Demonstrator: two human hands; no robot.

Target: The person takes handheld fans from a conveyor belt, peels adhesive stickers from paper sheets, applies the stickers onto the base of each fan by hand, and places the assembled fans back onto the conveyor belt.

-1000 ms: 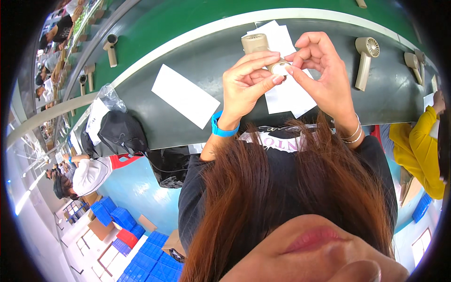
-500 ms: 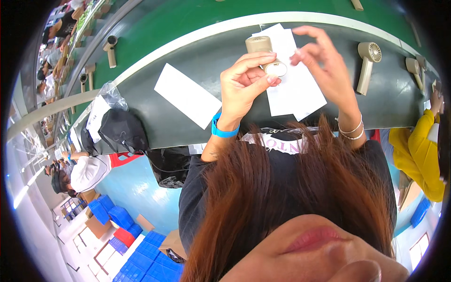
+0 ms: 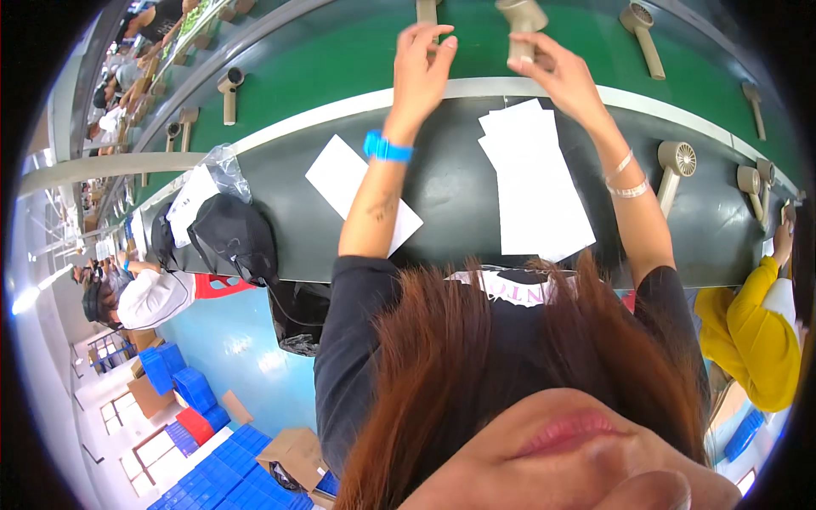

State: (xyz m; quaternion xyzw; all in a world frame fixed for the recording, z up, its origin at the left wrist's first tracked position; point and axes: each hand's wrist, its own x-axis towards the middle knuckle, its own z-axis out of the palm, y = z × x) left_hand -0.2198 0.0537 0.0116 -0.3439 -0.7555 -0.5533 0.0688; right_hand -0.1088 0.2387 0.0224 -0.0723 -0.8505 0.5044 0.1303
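Over the green belt, my right hand (image 3: 563, 78) grips a beige handheld fan (image 3: 522, 17) by its short visible handle, with the fan's head pointing away from me. The head is cut off by the top edge and slightly blurred. My left hand (image 3: 418, 75) is raised over the belt to the left, its thumb and fingers apart and nothing seen between them. Just beyond its fingertips another beige fan (image 3: 427, 10) shows in part. White paper sheets (image 3: 540, 195) lie overlapped on the dark table between my arms, and a single white sheet (image 3: 337, 174) lies under my left forearm.
More beige fans lie on the green belt (image 3: 340, 59), one at the right (image 3: 643, 38). Another fan (image 3: 677, 161) rests on the dark table (image 3: 459, 212) beside my right forearm. A black bag (image 3: 234, 238) sits at the left. A person in yellow (image 3: 756, 340) works at the right.
Both hands have moved forward from above the papers to over the green belt. The fan held in my left hand earlier is no longer there; my right hand, empty before, now grips a fan.
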